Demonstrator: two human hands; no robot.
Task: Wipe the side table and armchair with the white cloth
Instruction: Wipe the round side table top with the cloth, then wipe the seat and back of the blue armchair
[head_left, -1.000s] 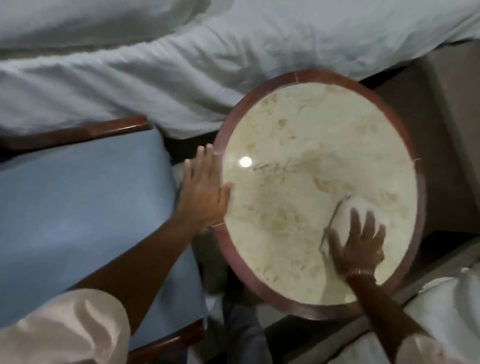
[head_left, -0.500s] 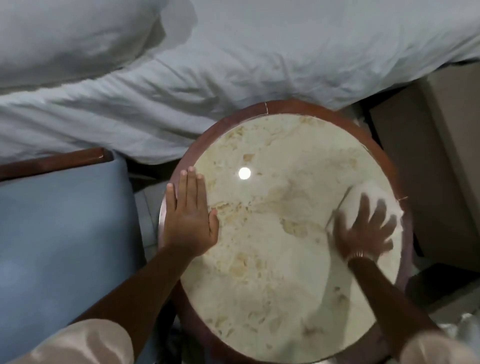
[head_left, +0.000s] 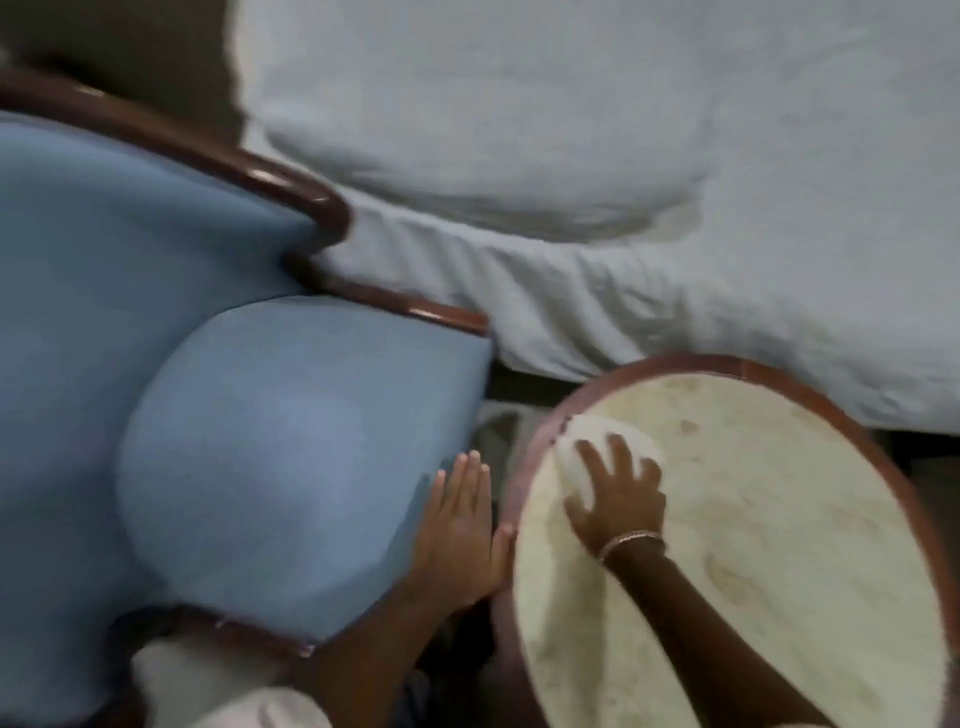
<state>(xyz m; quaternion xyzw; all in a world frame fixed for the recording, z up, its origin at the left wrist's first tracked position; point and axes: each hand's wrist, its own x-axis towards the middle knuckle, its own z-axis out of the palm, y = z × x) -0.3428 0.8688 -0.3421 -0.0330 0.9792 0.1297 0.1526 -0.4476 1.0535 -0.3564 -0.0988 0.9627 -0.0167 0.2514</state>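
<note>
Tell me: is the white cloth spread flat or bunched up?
Bunched up: the white cloth forms a small wad under the right hand on the round marble side table.

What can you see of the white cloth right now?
The white cloth is a soft, bunched wad that looks like fabric; blur hides its weave and folds. It lies on the pale stone-look top of the round side table, at the top's far left edge, right against the brown rim. The right hand presses down on it with fingers spread, covering its near half. Nothing else touches it.
</note>
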